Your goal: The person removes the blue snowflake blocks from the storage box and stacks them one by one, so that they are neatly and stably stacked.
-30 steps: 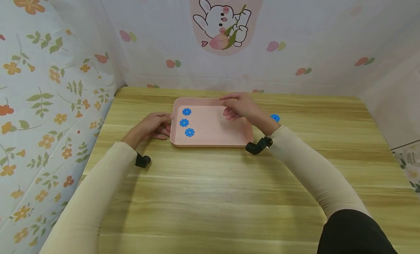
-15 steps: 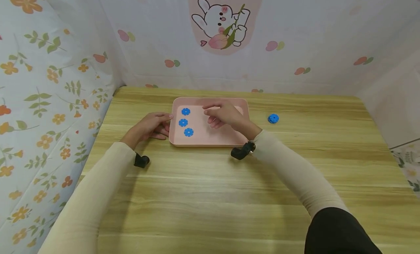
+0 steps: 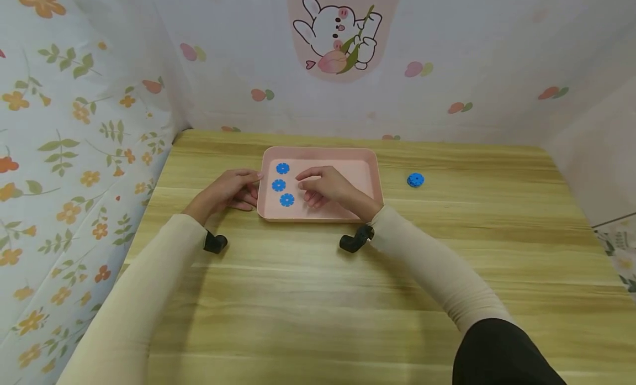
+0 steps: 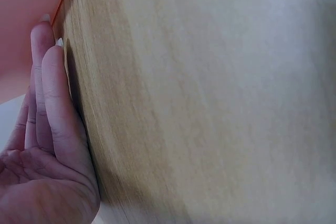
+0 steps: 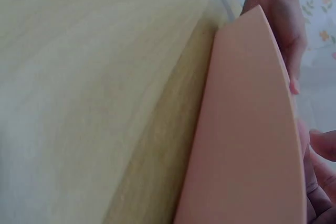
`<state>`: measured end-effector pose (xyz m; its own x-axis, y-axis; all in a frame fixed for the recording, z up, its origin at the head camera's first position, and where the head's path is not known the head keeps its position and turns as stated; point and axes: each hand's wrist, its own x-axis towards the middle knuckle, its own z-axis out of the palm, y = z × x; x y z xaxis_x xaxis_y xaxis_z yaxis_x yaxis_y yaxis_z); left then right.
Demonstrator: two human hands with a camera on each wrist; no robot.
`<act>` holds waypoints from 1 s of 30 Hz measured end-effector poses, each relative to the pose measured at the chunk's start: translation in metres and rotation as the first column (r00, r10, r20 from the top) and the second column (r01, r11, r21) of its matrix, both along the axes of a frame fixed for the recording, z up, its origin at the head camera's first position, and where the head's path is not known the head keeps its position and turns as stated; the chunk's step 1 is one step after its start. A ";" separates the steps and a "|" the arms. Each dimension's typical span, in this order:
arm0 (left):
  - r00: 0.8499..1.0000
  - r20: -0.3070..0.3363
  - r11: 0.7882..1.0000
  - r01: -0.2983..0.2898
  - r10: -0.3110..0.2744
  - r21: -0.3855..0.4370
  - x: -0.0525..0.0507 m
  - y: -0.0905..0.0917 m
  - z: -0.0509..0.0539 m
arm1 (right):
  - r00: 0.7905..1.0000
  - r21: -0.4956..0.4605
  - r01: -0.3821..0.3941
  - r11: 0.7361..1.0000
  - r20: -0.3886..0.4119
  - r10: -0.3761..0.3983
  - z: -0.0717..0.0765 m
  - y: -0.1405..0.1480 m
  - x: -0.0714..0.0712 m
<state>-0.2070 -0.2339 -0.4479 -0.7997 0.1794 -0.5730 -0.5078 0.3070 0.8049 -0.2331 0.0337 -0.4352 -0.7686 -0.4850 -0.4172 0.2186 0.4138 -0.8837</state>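
A pink tray (image 3: 348, 216) lies on the wooden table, with 3 blue notched discs in a rough column at its left end: a far disc (image 3: 282, 168), a middle disc (image 3: 279, 185) and a near disc (image 3: 286, 200). My left hand (image 3: 231, 190) rests at the tray's left side, one digit touching the rim. Its other fingers (image 4: 55, 82) lie straight along the tray's edge in the left wrist view. Over the tray, just right of the discs, hovers my right hand (image 3: 325, 187). Its thumb and index finger are apart, with nothing visible between them.
A small stack of blue discs (image 3: 415, 179) sits on the table (image 3: 447, 236) right of the tray. Behind it hangs a white printed cloth (image 3: 223, 70); a floral cloth (image 3: 84, 153) lines the left side.
My right hand has moved left and nearer across the tray toward the discs, uncovering the stack on the right. The left hand and the three discs have stayed put.
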 end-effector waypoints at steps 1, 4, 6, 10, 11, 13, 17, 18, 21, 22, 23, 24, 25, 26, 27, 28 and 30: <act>1.000 0.001 1.000 0.001 -0.001 0.001 -0.001 0.000 -0.001 | 1.000 -0.003 -0.001 1.000 0.005 0.001 -0.001 -0.001 0.001; 1.000 0.006 1.000 -0.001 0.001 0.007 -0.002 0.000 -0.002 | 1.000 -0.016 0.004 1.000 0.020 -0.003 -0.003 -0.004 0.002; 1.000 0.006 1.000 -0.003 0.003 0.008 -0.003 -0.001 -0.001 | 1.000 -0.024 0.008 1.000 0.022 -0.008 -0.006 -0.007 0.003; 1.000 -0.003 1.000 -0.009 0.009 -0.006 -0.001 -0.001 0.002 | 0.999 -0.060 0.011 0.998 0.042 -0.008 -0.009 -0.013 0.005; 1.000 -0.006 1.000 -0.010 0.010 -0.008 -0.001 0.000 0.003 | 0.999 -0.067 0.008 0.998 0.047 -0.005 -0.010 -0.014 0.006; 1.000 -0.003 1.000 -0.008 0.008 -0.006 0.001 0.001 0.007 | 0.998 -0.083 0.005 0.997 0.061 0.000 -0.012 -0.017 0.008; 1.000 -0.010 1.000 -0.006 0.006 -0.001 0.000 0.004 0.004 | 0.998 -0.065 -0.010 0.998 0.056 0.014 -0.015 -0.017 0.010; 1.000 -0.012 1.000 -0.006 0.006 -0.001 0.000 0.005 0.002 | 0.998 -0.062 -0.015 0.998 0.054 0.019 -0.016 -0.017 0.010; 1.000 -0.017 1.000 -0.009 0.009 -0.007 -0.002 0.007 -0.003 | 0.998 -0.050 -0.034 0.998 0.052 0.036 -0.018 -0.016 0.011; 1.000 -0.015 1.000 -0.011 0.011 -0.008 -0.002 0.007 -0.004 | 0.998 -0.049 -0.040 0.998 0.052 0.042 -0.019 -0.016 0.011; 1.000 -0.014 1.000 -0.012 0.012 -0.009 -0.002 0.007 -0.004 | 0.998 -0.049 -0.044 0.998 0.051 0.047 -0.020 -0.016 0.012; 1.000 -0.013 1.000 -0.013 0.013 -0.009 -0.002 0.007 -0.003 | 0.998 -0.048 -0.047 0.998 0.050 0.050 -0.021 -0.017 0.012; 1.000 -0.014 1.000 -0.013 0.013 -0.010 -0.002 0.007 -0.003 | 0.998 -0.039 -0.051 0.998 0.043 0.052 -0.022 -0.018 0.012; 1.000 -0.014 1.000 -0.015 0.014 -0.011 -0.002 0.006 -0.003 | 0.998 -0.030 -0.055 0.998 0.033 0.055 -0.023 -0.019 0.012; 1.000 -0.016 1.000 -0.016 0.015 -0.013 -0.002 0.006 -0.003 | 0.998 -0.014 -0.059 0.998 0.017 0.059 -0.024 -0.021 0.012; 1.000 -0.017 1.000 -0.018 0.017 -0.013 -0.001 0.004 -0.003 | 0.998 0.001 -0.065 0.998 -0.001 0.065 -0.024 -0.022 0.012; 1.000 -0.019 1.000 -0.017 0.017 -0.015 -0.001 0.002 -0.003 | 0.996 0.038 -0.080 0.996 -0.035 0.081 -0.024 -0.026 0.013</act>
